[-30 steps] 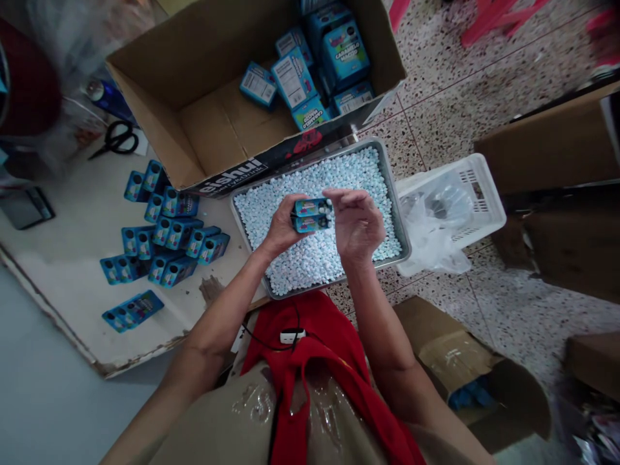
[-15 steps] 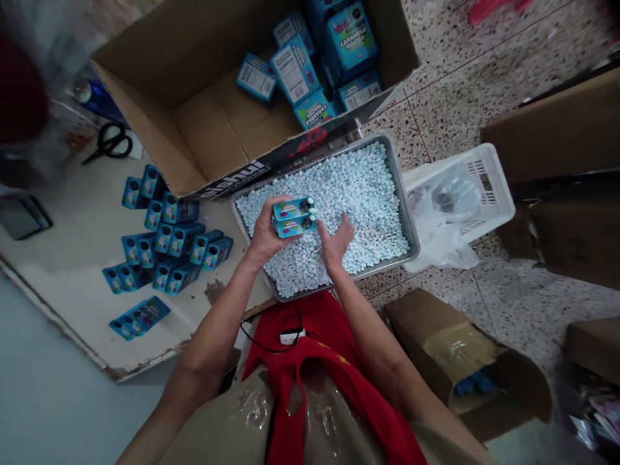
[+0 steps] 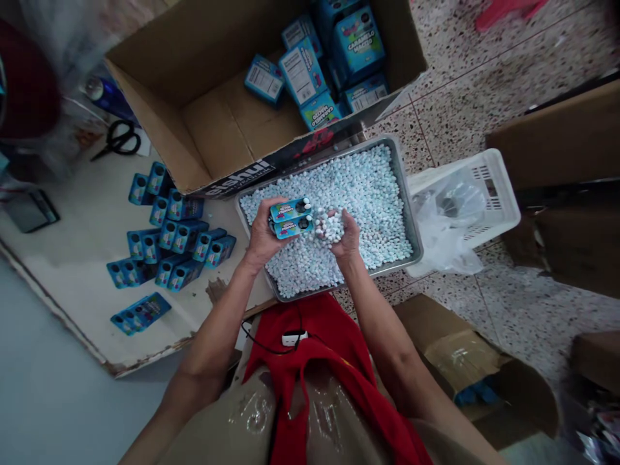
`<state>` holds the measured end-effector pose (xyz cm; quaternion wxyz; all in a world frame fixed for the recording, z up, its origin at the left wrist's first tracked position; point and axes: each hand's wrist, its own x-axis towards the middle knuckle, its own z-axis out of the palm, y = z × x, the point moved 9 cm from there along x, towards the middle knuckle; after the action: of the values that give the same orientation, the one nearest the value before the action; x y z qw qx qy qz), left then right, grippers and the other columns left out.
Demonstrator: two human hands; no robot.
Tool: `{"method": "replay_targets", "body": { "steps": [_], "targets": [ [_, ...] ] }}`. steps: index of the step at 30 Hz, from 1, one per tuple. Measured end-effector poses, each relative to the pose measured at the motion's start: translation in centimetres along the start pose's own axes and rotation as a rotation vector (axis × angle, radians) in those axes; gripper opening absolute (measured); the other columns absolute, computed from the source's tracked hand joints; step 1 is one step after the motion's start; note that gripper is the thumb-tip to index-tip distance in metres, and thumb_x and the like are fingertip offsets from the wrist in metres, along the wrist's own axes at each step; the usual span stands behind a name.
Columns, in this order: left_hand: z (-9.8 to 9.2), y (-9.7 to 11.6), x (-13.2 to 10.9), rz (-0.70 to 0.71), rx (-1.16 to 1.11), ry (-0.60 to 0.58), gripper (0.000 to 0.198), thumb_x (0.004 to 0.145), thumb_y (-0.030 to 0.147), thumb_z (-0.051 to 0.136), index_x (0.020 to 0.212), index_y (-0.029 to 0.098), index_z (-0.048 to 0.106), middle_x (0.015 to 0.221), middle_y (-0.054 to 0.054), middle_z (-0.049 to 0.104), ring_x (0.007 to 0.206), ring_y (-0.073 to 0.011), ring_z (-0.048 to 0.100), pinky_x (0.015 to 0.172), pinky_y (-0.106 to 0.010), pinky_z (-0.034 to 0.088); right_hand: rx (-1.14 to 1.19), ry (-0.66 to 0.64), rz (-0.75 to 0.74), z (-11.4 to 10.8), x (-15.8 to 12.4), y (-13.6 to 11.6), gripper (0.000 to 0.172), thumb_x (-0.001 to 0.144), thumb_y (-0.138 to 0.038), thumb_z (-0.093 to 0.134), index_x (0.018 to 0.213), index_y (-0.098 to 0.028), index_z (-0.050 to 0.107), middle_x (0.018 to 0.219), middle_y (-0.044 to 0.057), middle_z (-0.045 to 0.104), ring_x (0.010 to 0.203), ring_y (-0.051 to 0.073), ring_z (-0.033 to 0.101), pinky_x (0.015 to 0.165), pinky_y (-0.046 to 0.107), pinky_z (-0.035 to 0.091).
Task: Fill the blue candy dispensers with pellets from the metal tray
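Observation:
Two small blue candy boxes (image 3: 290, 218) are gripped side by side in my left hand (image 3: 263, 237), over the left part of the metal tray (image 3: 415, 242). Round dark openings show at their right ends, with a few pale candies at them. My right hand (image 3: 349, 237) is cupped around a heap of candies (image 3: 330, 226), just right of the openings. Small white and pale-blue candies (image 3: 368, 194) fill the tray beneath both hands.
Several blue candy boxes (image 3: 181, 236) stand on the table (image 3: 72, 284) at left, near black scissors (image 3: 121, 137). A cardboard carton (image 3: 213, 135) behind the tray holds more boxes. To the right are a white plastic basket (image 3: 506, 194) and an open carton (image 3: 436, 323).
My right hand has gone from spread fingers over the tray to cupping a heap of candies beside the boxes. My left hand still grips the two boxes, almost unmoved.

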<state>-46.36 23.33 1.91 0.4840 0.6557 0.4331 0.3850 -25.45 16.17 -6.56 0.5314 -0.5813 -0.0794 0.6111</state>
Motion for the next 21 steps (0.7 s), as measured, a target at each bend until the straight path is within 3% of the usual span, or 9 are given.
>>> {"method": "replay_targets", "body": {
  "steps": [4, 7, 10, 12, 15, 21],
  "targets": [
    [1.2, 0.5, 0.0, -0.01, 0.016, -0.023, 0.08, 0.069, 0.054, 0.097, 0.133, 0.026, 0.057, 0.132, -0.009, 0.068, 0.118, -0.0285, 0.07, 0.103, -0.043, 0.056, 0.02, -0.143, -0.171, 2.9, -3.6, -5.6, 0.05, 0.09, -0.074, 0.051, 0.084, -0.026, 0.062, 0.092, 0.009, 0.074, 0.096, 0.027, 0.075, 0.083, 0.046, 0.062],
    [2.9, 1.8, 0.2, 0.035, 0.014, -0.076, 0.076, 0.07, 0.051, 0.097, 0.131, 0.026, 0.06, 0.13, -0.008, 0.069, 0.114, -0.0281, 0.069, 0.1, -0.042, 0.056, 0.013, -0.161, -0.384, 4.7, -6.6, -10.1, 0.046, 0.096, -0.067, 0.043, 0.081, -0.027, 0.06, 0.099, 0.007, 0.071, 0.1, 0.026, 0.072, 0.094, 0.049, 0.059],
    [5.1, 2.6, 0.2, 0.036, 0.044, -0.157, 0.071, 0.07, 0.04, 0.096, 0.131, 0.026, 0.062, 0.125, -0.006, 0.07, 0.109, -0.0266, 0.069, 0.096, -0.04, 0.056, -0.101, -0.121, -0.571, 5.4, -8.4, -12.9, 0.044, 0.097, -0.058, 0.037, 0.073, -0.026, 0.056, 0.097, 0.006, 0.067, 0.102, 0.026, 0.068, 0.101, 0.05, 0.054],
    [5.9, 2.4, 0.0, 0.001, 0.058, -0.15, 0.073, 0.067, 0.033, 0.095, 0.131, 0.027, 0.061, 0.121, -0.004, 0.07, 0.106, -0.0257, 0.069, 0.093, -0.039, 0.056, -0.154, -0.068, -0.659, 5.2, -8.8, -13.7, 0.041, 0.096, -0.051, 0.04, 0.068, -0.025, 0.055, 0.093, 0.006, 0.066, 0.099, 0.025, 0.066, 0.099, 0.048, 0.052],
    [5.9, 1.8, -0.6, -0.037, 0.079, -0.018, 0.076, 0.063, 0.027, 0.094, 0.131, 0.027, 0.059, 0.12, -0.004, 0.07, 0.102, -0.0258, 0.069, 0.09, -0.04, 0.057, -0.158, -0.031, -0.73, 4.8, -8.6, -13.9, 0.036, 0.094, -0.045, 0.043, 0.068, -0.025, 0.056, 0.094, 0.006, 0.066, 0.095, 0.023, 0.064, 0.097, 0.045, 0.052],
    [7.4, 0.8, -1.9, -0.025, 0.034, -0.023, 0.073, 0.063, 0.026, 0.092, 0.129, 0.028, 0.06, 0.122, -0.005, 0.071, 0.102, -0.0258, 0.071, 0.09, -0.041, 0.058, -0.142, -0.035, -0.618, 4.6, -8.1, -13.5, 0.044, 0.099, -0.062, 0.035, 0.085, -0.028, 0.059, 0.105, 0.009, 0.067, 0.108, 0.025, 0.066, 0.104, 0.049, 0.054]
  ]
}}
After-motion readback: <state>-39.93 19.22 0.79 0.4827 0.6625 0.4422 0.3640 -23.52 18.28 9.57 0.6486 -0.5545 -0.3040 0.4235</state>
